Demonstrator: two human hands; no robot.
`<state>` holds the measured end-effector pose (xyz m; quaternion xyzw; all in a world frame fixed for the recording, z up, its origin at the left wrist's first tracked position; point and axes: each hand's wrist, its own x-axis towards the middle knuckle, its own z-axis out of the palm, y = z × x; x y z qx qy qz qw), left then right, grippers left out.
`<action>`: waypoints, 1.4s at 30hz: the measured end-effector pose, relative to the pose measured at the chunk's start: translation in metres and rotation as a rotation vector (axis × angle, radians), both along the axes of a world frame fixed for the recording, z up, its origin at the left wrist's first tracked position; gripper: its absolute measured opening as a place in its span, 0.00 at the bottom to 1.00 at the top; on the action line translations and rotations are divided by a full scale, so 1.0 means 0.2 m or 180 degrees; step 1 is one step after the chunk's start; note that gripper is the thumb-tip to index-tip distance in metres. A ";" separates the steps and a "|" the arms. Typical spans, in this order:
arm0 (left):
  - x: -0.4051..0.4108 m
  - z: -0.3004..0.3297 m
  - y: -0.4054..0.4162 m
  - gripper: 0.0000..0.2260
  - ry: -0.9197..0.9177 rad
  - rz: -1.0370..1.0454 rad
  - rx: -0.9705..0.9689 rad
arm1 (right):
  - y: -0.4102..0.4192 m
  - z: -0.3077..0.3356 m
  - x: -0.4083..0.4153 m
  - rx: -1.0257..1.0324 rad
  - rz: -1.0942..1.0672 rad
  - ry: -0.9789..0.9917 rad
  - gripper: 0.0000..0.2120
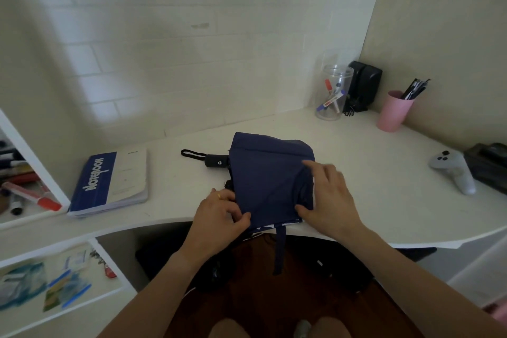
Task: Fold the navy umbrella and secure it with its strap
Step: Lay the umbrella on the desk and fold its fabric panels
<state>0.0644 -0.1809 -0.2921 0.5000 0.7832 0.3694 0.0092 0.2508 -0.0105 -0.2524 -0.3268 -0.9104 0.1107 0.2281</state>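
Notebook left on table. Umbrella lies at the table's front edge, handle pointing left, strap hanging off. Left hand pinches the canopy's near-left corner; right hand rests flat on the fabric, fingers spread. Controller far right.

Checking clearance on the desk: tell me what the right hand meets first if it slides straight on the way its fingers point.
The right hand points up-left over the navy umbrella canopy; it would probably reach the black umbrella handle first, though depth is unclear.
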 end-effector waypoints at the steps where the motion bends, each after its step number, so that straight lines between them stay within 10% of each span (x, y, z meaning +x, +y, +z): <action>1: 0.00 0.00 0.00 0.11 0.0043 -0.0048 -0.0031 | -0.01 0.01 -0.01 0.0470 0.0407 0.0157 0.39; 6: -0.01 0.03 -0.01 0.11 0.0037 -0.0009 -0.0120 | 0.03 -0.07 -0.04 0.0265 0.1474 -0.0923 0.27; 12: 0.00 0.10 0.02 0.18 0.0938 -0.0557 0.0268 | 0.11 -0.14 -0.04 0.0178 0.1635 -0.1443 0.35; 20: -0.12 -0.01 0.10 0.26 0.1574 -0.0970 -0.1487 | 0.16 -0.14 0.02 0.0110 0.1542 -0.1425 0.33; 26: -0.12 -0.03 0.10 0.25 0.1594 -0.0936 -0.1366 | 0.37 0.13 -0.16 -0.1034 -0.0079 0.0976 0.22; 29: -0.12 -0.03 0.09 0.24 0.1577 -0.0921 -0.1341 | 0.52 0.24 -0.36 -0.2792 -0.0752 0.0902 0.30; 42: -0.13 -0.05 0.09 0.25 0.1670 -0.0898 -0.1144 | 0.36 0.37 -0.25 -0.3084 0.0945 0.1810 0.09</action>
